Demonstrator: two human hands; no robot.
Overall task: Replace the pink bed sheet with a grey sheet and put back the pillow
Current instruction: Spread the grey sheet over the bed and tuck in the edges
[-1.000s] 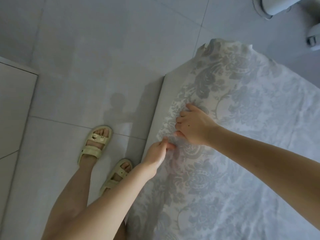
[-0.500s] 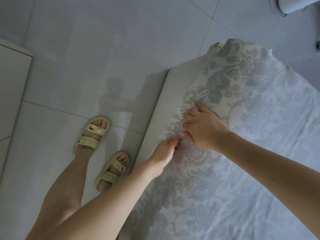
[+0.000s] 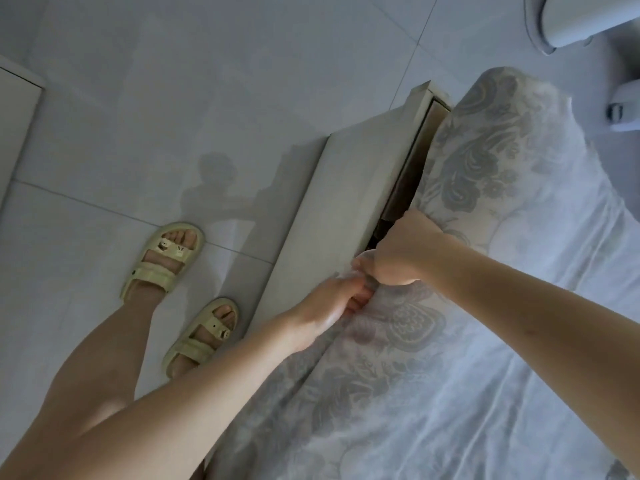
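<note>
A grey sheet (image 3: pixel 485 358) with a darker floral border covers the mattress on the right. My right hand (image 3: pixel 401 251) grips the sheeted mattress edge and holds it raised off the pale bed frame (image 3: pixel 332 202), showing a dark gap (image 3: pixel 405 181) beneath. My left hand (image 3: pixel 332 303) pinches the sheet's border at that edge, just below the right hand. No pink sheet or pillow is in view.
Pale tiled floor (image 3: pixel 173 98) lies left of the bed. My feet in yellow sandals (image 3: pixel 166 261) stand beside the frame. A white cabinet edge (image 3: pixel 17 116) is at far left. A white round object (image 3: pixel 581 22) and a small fitting (image 3: pixel 623 109) sit at top right.
The mattress edge has risen off the frame, opening a dark gap. My right hand went from lying on top of the sheet to gripping the edge; my left hand stayed at the border.
</note>
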